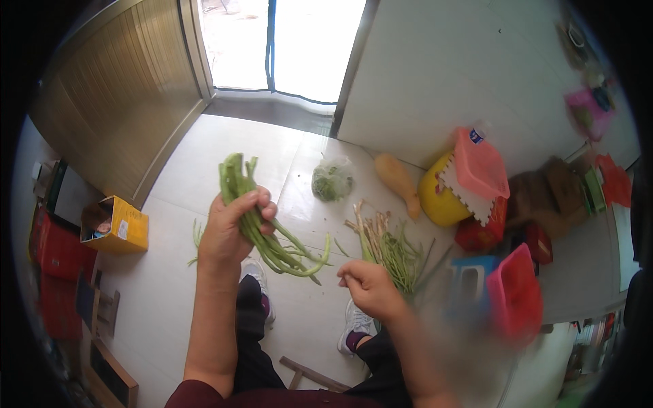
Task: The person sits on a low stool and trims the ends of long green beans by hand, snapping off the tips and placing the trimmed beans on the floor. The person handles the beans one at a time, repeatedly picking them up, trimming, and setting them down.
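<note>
A bunch of long green beans (270, 245) is gripped in my left hand (229, 224), raised above the floor. Its short upper ends stick up past my fist, while the longer ends hang down to the right. My right hand (372, 288) is just right of those hanging ends, apart from them. Its fingers are curled in with nothing visible between them. Beyond it, more green beans (400, 260) lie in a heap on the floor, beside vegetable stalks with dry, straw-coloured ends (375, 227).
A clear plastic bag of greens (332, 178) and a tan gourd (395, 178) rest on the tiled floor. Right are a yellow bucket (441, 194), a pink basket (479, 168), a blue stool (469, 280) and a red plastic basin (518, 301). A yellow box (127, 227) stands left.
</note>
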Tool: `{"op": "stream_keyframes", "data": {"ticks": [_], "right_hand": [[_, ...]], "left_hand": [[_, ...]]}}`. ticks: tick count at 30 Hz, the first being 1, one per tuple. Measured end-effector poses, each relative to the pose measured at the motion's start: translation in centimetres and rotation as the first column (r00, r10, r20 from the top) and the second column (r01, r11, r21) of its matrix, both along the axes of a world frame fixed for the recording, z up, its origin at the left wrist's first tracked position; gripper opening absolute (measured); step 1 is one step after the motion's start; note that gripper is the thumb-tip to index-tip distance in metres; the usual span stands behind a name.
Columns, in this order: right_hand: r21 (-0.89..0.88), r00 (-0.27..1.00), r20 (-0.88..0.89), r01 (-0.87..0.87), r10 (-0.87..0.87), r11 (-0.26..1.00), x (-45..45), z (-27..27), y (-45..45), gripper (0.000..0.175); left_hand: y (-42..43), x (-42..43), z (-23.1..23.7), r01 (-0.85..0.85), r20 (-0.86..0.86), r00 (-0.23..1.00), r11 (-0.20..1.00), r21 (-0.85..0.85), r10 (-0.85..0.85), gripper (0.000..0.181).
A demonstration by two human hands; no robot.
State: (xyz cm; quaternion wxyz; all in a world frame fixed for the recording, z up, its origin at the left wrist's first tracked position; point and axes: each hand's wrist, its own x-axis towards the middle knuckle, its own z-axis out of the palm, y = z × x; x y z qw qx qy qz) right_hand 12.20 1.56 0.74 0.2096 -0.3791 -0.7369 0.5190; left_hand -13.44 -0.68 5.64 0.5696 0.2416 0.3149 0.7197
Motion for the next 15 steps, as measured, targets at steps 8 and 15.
{"op": "stream_keyframes", "data": {"ticks": [8,15], "right_hand": [[0.128,0.887,0.414,0.165,-0.204,0.978,4.8,-16.5,4.9,0.024],[0.167,0.818,0.222,0.505,-0.531,0.847,8.2,-32.6,2.0,0.03]], "left_hand": [[1.0,0.8,-0.4,-0.023,-0.039,0.999,1.0,-0.005,0.023,0.01],[1.2,1.6,-0.8,0.018,-0.062,0.998,0.999,-0.041,-0.02,0.011]]}}
